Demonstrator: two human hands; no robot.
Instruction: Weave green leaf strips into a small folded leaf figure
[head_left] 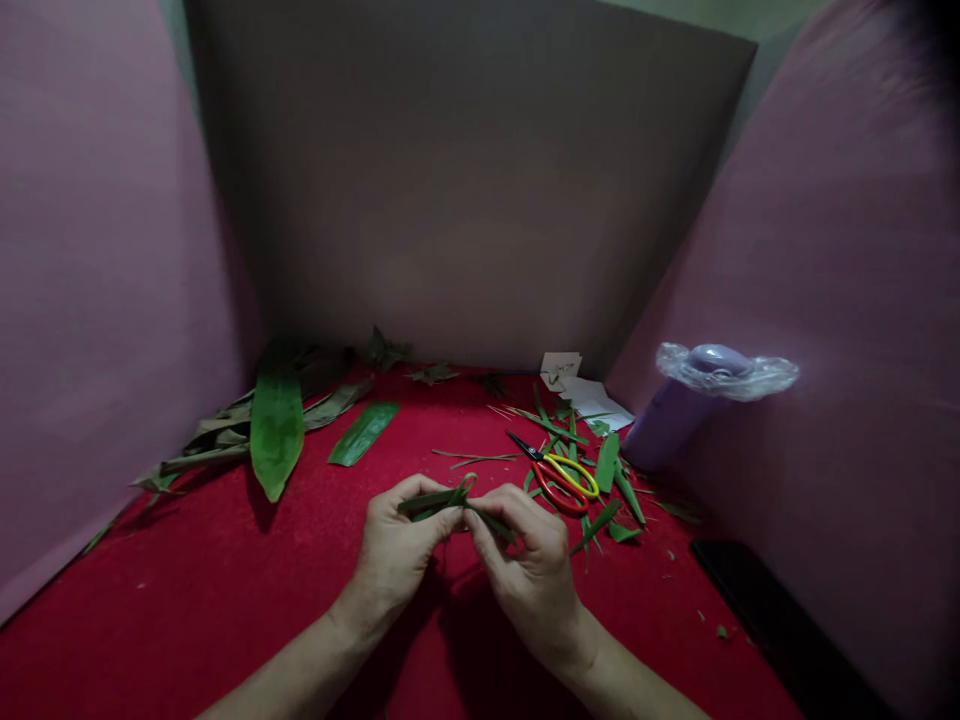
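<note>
Both hands meet at the middle of the view, above the red cloth, around a small bundle of folded green leaf strips [456, 497]. A little loop of leaf stands up at its top. My left hand [397, 550] pinches the left part of the bundle between thumb and fingers. On the other side, my right hand [529, 560] is closed with thumb and forefinger on the right part, their tips nearly touching the left thumb. The fingers hide much of the folds. Just beyond the right hand lie scissors [561, 475] with one red and one yellow handle.
Leaf scraps [607, 462] surround the scissors, with white paper pieces [600, 402] behind. A broad green leaf [277, 435] and a cut leaf piece [364, 434] lie left. A plastic-topped purple container [671, 420] and a black flat object [772, 610] are right. Walls enclose three sides.
</note>
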